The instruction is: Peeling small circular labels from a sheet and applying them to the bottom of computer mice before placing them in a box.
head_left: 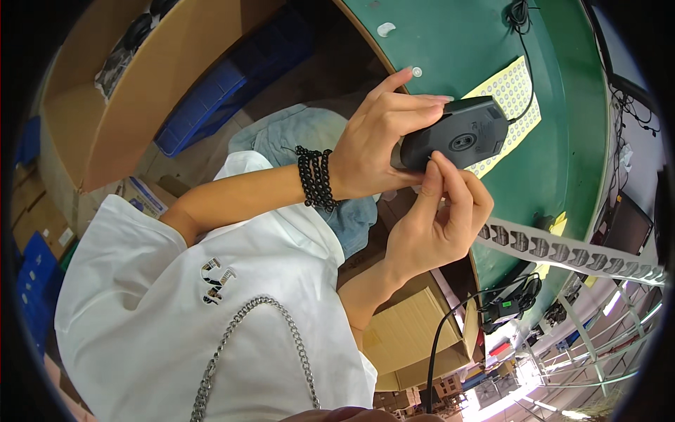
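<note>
A dark grey computer mouse [457, 133] is held bottom side up, its round sensor area facing me and its cable leading off toward the far side. My left hand [380, 133], with black beaded strands at the wrist, is closed round the mouse's near end, one finger sticking out. Thumb and forefinger of my right hand [446, 211] are pinched together at the mouse's lower edge; what is between them, if anything, is too small to make out. A pale strip of dark labels [559, 250] runs rightward from behind my right hand; whether the fingers grip it is hidden.
On the green table [450, 42] lies a yellow sheet of small round stickers [517, 88], partly behind the mouse. A black cable bundle [519, 15] sits at the far side. A cardboard box [415, 330] stands below the table's edge, near black cabled devices [510, 306].
</note>
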`<move>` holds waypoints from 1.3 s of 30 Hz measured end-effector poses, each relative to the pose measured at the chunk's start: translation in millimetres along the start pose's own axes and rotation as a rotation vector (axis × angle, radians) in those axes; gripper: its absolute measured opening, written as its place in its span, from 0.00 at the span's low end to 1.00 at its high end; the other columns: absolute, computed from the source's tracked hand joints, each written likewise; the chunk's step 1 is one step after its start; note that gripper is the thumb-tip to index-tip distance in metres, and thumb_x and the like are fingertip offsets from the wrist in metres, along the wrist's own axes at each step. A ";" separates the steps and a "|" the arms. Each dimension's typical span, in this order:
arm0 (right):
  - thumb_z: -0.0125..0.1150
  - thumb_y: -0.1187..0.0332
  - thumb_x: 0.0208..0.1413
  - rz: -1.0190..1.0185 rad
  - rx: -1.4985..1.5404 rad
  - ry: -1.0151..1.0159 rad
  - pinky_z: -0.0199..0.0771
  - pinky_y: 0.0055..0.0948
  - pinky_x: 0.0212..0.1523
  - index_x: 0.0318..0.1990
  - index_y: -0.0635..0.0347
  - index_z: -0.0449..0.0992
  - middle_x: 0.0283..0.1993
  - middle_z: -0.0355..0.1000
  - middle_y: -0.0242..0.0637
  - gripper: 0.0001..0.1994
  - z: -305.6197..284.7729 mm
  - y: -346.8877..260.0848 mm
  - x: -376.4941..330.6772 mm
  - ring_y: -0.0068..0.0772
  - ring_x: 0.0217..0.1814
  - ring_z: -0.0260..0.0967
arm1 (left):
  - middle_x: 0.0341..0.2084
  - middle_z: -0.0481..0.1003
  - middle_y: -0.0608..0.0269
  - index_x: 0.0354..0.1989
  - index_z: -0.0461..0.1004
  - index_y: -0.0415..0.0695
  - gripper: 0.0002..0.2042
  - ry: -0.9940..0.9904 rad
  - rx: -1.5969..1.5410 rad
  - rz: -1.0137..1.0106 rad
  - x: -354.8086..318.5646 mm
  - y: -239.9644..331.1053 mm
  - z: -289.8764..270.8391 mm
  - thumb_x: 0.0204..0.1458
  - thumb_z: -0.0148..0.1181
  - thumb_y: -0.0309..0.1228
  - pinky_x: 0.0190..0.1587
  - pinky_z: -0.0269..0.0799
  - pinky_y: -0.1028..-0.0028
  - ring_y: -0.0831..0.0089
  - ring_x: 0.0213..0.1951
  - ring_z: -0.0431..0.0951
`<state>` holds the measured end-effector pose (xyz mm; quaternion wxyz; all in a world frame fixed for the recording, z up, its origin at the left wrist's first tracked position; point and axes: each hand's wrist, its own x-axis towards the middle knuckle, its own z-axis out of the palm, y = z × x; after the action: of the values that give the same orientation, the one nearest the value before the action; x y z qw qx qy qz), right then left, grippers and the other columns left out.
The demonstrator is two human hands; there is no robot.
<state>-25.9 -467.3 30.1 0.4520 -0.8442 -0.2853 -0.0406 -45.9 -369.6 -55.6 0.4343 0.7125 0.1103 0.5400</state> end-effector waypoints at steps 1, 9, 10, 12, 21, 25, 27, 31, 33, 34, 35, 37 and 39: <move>0.68 0.83 0.51 -0.025 -0.037 0.004 0.67 0.19 0.36 0.38 0.58 0.86 0.41 0.71 0.32 0.10 0.9 0.7 0.0 0.24 0.39 0.67 | 0.50 0.75 0.60 0.55 0.67 0.43 0.32 0.004 0.001 0.000 -0.4 0.1 0.3 0.41 0.77 0.33 0.73 0.56 0.51 0.66 0.54 0.78; 0.69 0.79 0.54 -0.148 -0.158 0.075 0.68 0.17 0.34 0.39 0.58 0.86 0.40 0.72 0.30 0.07 8.8 0.4 -2.4 0.20 0.37 0.67 | 0.49 0.75 0.61 0.55 0.67 0.43 0.31 0.012 -0.006 0.005 -1.1 -0.6 -0.5 0.41 0.76 0.32 0.73 0.56 0.51 0.68 0.54 0.78; 0.69 0.79 0.54 -0.169 -0.180 0.085 0.69 0.18 0.34 0.39 0.58 0.86 0.40 0.72 0.30 0.07 10.0 0.9 -2.9 0.20 0.37 0.68 | 0.49 0.75 0.61 0.55 0.67 0.43 0.31 0.013 -0.002 0.005 -0.9 -0.7 -0.7 0.41 0.76 0.32 0.73 0.57 0.51 0.68 0.54 0.78; 0.69 0.79 0.54 -0.211 -0.222 0.106 0.70 0.18 0.33 0.39 0.58 0.86 0.41 0.73 0.30 0.07 12.4 1.5 -4.1 0.21 0.37 0.68 | 0.50 0.75 0.61 0.55 0.67 0.43 0.30 0.014 0.005 0.005 -0.9 -0.8 -0.9 0.42 0.75 0.31 0.73 0.57 0.51 0.68 0.54 0.77; 0.68 0.83 0.52 -0.214 -0.296 0.189 0.74 0.21 0.36 0.41 0.61 0.85 0.44 0.73 0.35 0.10 25.8 -4.5 -8.0 0.26 0.39 0.71 | 0.50 0.75 0.61 0.54 0.68 0.43 0.27 0.021 0.025 0.007 -0.7 -2.2 1.9 0.45 0.73 0.29 0.73 0.57 0.51 0.68 0.53 0.77; 0.68 0.84 0.51 -0.135 -0.261 0.200 0.75 0.21 0.37 0.42 0.62 0.85 0.45 0.73 0.37 0.11 28.4 -9.3 -9.9 0.27 0.40 0.71 | 0.50 0.76 0.60 0.54 0.67 0.42 0.27 0.029 0.030 0.028 -0.9 -4.2 2.4 0.45 0.72 0.30 0.73 0.57 0.51 0.68 0.53 0.77; 0.69 0.84 0.51 -0.062 -0.225 0.211 0.74 0.20 0.36 0.42 0.62 0.85 0.46 0.73 0.37 0.12 28.0 -11.2 -10.7 0.26 0.40 0.71 | 0.50 0.76 0.60 0.54 0.67 0.42 0.27 0.034 0.033 0.048 -1.5 -3.8 2.7 0.45 0.72 0.30 0.73 0.57 0.51 0.68 0.53 0.77; 0.69 0.84 0.51 -0.003 -0.140 0.224 0.74 0.20 0.35 0.43 0.61 0.85 0.46 0.73 0.37 0.12 27.4 -12.1 -10.6 0.25 0.39 0.71 | 0.50 0.76 0.59 0.54 0.67 0.42 0.27 0.028 0.014 0.032 -3.0 -2.2 1.2 0.45 0.73 0.31 0.73 0.57 0.52 0.68 0.52 0.77; 0.69 0.84 0.51 0.017 -0.112 0.228 0.74 0.20 0.35 0.43 0.61 0.85 0.46 0.73 0.37 0.12 27.2 -11.9 -10.4 0.25 0.39 0.70 | 0.50 0.76 0.59 0.54 0.67 0.42 0.27 0.026 0.008 0.026 -3.2 -1.7 1.0 0.45 0.73 0.31 0.73 0.57 0.52 0.68 0.52 0.77; 0.69 0.84 0.51 0.008 -0.103 0.229 0.74 0.20 0.34 0.43 0.61 0.85 0.46 0.73 0.37 0.12 27.1 -11.0 -10.0 0.25 0.39 0.70 | 0.50 0.76 0.59 0.54 0.67 0.42 0.27 0.027 0.009 0.024 -3.2 -1.7 0.9 0.45 0.73 0.32 0.73 0.57 0.52 0.68 0.52 0.77; 0.69 0.84 0.51 -0.001 -0.095 0.229 0.73 0.19 0.34 0.43 0.61 0.85 0.46 0.73 0.37 0.12 27.0 -9.8 -9.3 0.25 0.39 0.70 | 0.50 0.76 0.59 0.54 0.67 0.42 0.28 0.027 0.011 0.021 -3.1 -2.0 0.8 0.45 0.73 0.32 0.73 0.57 0.52 0.68 0.52 0.77; 0.70 0.83 0.50 -0.019 -0.079 0.229 0.73 0.19 0.34 0.42 0.61 0.85 0.47 0.73 0.37 0.12 26.6 -7.4 -8.4 0.24 0.38 0.70 | 0.50 0.76 0.59 0.54 0.67 0.42 0.28 0.029 0.014 0.015 -2.8 -2.5 0.6 0.44 0.74 0.32 0.73 0.57 0.52 0.68 0.51 0.77; 0.69 0.82 0.52 -0.064 -0.111 0.220 0.73 0.19 0.34 0.42 0.61 0.84 0.47 0.73 0.36 0.11 25.3 -3.0 -10.3 0.24 0.37 0.69 | 0.50 0.76 0.59 0.54 0.67 0.42 0.29 0.020 0.023 0.019 -2.4 -2.4 0.1 0.44 0.75 0.33 0.73 0.57 0.52 0.68 0.51 0.77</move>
<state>-40.9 -450.7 14.1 0.4315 -0.8489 -0.2581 -0.1631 -46.1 -369.7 -59.0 0.4197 0.7131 0.1142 0.5498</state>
